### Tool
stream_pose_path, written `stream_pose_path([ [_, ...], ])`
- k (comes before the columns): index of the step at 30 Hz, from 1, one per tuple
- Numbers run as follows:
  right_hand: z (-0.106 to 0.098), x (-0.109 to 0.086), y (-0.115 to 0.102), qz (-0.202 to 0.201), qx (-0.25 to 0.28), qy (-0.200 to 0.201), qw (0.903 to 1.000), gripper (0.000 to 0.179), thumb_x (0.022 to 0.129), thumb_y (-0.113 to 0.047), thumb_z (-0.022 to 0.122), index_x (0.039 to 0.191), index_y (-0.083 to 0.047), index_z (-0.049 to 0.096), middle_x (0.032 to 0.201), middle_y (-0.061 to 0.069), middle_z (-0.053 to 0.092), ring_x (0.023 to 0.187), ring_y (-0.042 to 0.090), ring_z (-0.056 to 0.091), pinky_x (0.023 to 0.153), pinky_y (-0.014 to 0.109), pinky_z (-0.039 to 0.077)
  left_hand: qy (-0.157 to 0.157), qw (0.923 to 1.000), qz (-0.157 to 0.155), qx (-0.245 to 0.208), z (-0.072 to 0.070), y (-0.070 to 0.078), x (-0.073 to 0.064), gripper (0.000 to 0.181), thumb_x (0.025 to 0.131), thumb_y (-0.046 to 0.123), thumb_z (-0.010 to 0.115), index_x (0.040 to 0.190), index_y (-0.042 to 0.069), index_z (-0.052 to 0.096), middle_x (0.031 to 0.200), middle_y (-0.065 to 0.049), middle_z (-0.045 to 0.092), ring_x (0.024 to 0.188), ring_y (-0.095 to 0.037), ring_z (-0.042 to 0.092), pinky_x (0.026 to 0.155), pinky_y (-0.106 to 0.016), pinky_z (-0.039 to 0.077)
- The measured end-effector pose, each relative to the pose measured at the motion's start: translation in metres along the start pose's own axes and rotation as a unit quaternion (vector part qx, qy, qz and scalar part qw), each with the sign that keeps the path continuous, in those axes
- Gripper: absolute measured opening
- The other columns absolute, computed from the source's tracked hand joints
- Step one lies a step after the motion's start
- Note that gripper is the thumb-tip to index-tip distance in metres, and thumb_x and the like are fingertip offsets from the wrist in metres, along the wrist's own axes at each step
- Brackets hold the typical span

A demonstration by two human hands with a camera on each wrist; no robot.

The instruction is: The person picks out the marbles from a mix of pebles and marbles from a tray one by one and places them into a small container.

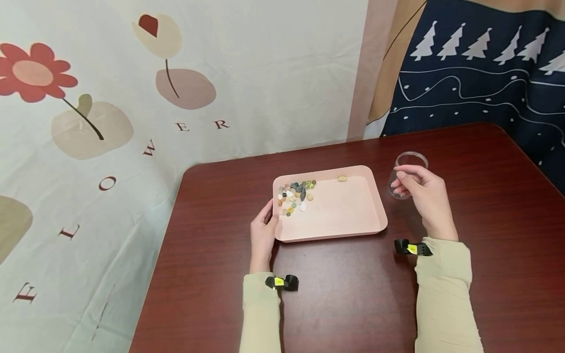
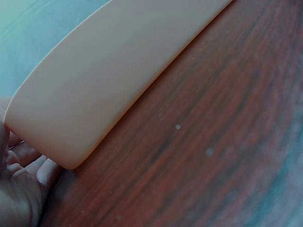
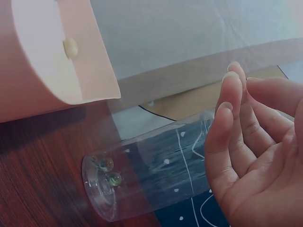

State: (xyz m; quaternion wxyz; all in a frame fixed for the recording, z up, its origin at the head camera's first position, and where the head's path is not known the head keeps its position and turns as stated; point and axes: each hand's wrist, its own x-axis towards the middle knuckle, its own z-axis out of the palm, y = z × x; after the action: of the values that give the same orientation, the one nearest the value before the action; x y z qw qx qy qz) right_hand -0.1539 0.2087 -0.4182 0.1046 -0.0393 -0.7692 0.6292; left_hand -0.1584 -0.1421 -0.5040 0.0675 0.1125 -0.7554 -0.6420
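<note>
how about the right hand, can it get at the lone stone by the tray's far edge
Probably yes: the stone lies apart from the other pieces, and only the tray's rim seems between it and the right hand.

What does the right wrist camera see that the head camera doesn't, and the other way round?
Only the right wrist view clearly shows marbles inside the jar. Only the head view shows the left hand, the stone cluster and the red printed flower. Both show the jar, the right hand, the pink tray and its lone pale stone.
</note>
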Motion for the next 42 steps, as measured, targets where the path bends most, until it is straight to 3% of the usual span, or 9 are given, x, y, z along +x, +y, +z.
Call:
stream_pose_path([
  [8,0.003,-0.001,-0.002,0.001,0.017,-0.025,0.9995,0.035,0.087,-0.025,0.057,0.114,-0.003,0.057,0.079,0.007,0.064,0.066,0.017,0.060,0.063,0.027,0.052,-0.008,1.0000,-0.004,-0.005,-0.001,0.001,-0.001,0.037,0.086,0.015,0.057,0.122,0.024,0.055,0.122,0.005,0.053,0.114,-0.007,0.045,0.093,-0.024,0.038],
  [22,0.006,-0.001,-0.006,-0.003,0.018,-0.026,0.9995,0.035,0.087,-0.026,0.056,0.114,-0.005,0.057,0.080,0.008,0.064,0.070,0.023,0.060,0.063,0.023,0.051,0.000,1.0000,0.009,-0.003,0.000,-0.001,0.000,0.038,0.086,0.014,0.056,0.122,0.024,0.056,0.122,0.007,0.053,0.114,-0.007,0.045,0.092,-0.024,0.039],
  [30,0.011,-0.003,-0.010,-0.002,0.005,-0.035,0.9994,0.034,0.088,-0.027,0.055,0.115,-0.007,0.057,0.082,0.009,0.063,0.071,0.019,0.060,0.066,0.024,0.051,-0.017,0.9998,-0.013,-0.004,-0.002,0.026,-0.013,0.041,0.087,0.006,0.053,0.128,0.011,0.050,0.127,0.000,0.050,0.116,-0.010,0.043,0.095,-0.025,0.036],
  [37,0.020,-0.002,-0.009,-0.012,0.001,-0.048,0.9988,0.035,0.087,-0.032,0.055,0.113,-0.008,0.059,0.085,0.013,0.062,0.074,0.023,0.060,0.067,0.024,0.051,-0.014,0.9998,-0.013,-0.002,-0.001,0.015,-0.006,0.040,0.087,0.009,0.054,0.127,0.014,0.052,0.126,-0.001,0.050,0.115,-0.009,0.044,0.093,-0.025,0.037],
  [40,0.023,0.002,-0.001,-0.022,0.039,-0.058,0.9973,0.033,0.086,-0.028,0.058,0.111,-0.007,0.060,0.085,0.014,0.062,0.072,0.021,0.060,0.064,0.023,0.051,-0.014,0.9998,-0.012,-0.010,-0.001,0.006,-0.001,0.039,0.087,0.010,0.055,0.125,0.018,0.053,0.126,0.001,0.051,0.115,-0.009,0.044,0.093,-0.024,0.038],
  [42,0.026,0.001,-0.002,-0.022,0.035,-0.064,0.9971,0.033,0.086,-0.028,0.059,0.111,-0.007,0.060,0.086,0.013,0.062,0.073,0.021,0.060,0.064,0.023,0.051,-0.012,0.9998,-0.009,-0.010,-0.001,0.004,0.000,0.039,0.086,0.012,0.056,0.124,0.020,0.054,0.125,0.003,0.051,0.115,-0.008,0.044,0.092,-0.024,0.038],
])
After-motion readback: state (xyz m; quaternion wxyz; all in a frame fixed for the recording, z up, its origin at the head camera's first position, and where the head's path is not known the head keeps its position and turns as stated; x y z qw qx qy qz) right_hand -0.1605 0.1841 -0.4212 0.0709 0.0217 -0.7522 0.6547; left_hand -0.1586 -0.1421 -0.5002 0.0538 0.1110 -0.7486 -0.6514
